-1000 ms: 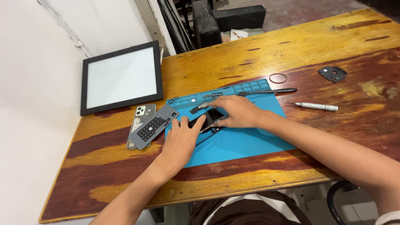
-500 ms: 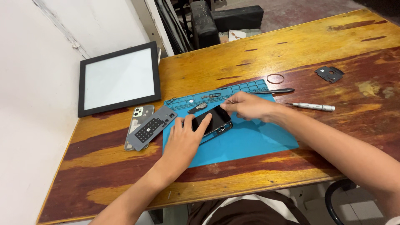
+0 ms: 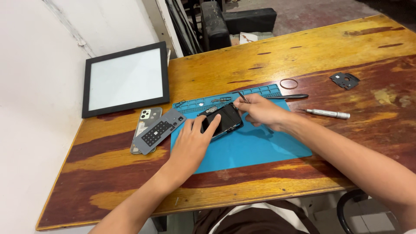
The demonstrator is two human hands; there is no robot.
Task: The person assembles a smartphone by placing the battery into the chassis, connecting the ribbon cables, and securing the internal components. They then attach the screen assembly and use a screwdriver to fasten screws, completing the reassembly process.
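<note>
The left hand (image 3: 190, 145) lies nearly flat, fingers spread and loosely extended, its fingertips pressing on the near edge of a dark phone (image 3: 222, 121) that rests on the blue work mat (image 3: 255, 147). The right hand (image 3: 262, 112) is curled closed around thin metal tweezers (image 3: 242, 97), whose tip points at the phone's far corner, just beyond the knuckles; its fingers also touch the phone's right edge. So the phone sits between the two hands, on the mat, on the wooden table (image 3: 303, 47). Just left of the left hand lies one grey block with a grid of dark cells (image 3: 158, 131), overlapping a second phone (image 3: 146, 119) lying back up. Beyond that stands one black-framed white panel (image 3: 125, 79). To the right of the right hand: one dark slim tool (image 3: 289, 96), one silver screwdriver (image 3: 327, 113), one rubber ring (image 3: 288, 83), and one small black plate (image 3: 344, 80).
</note>
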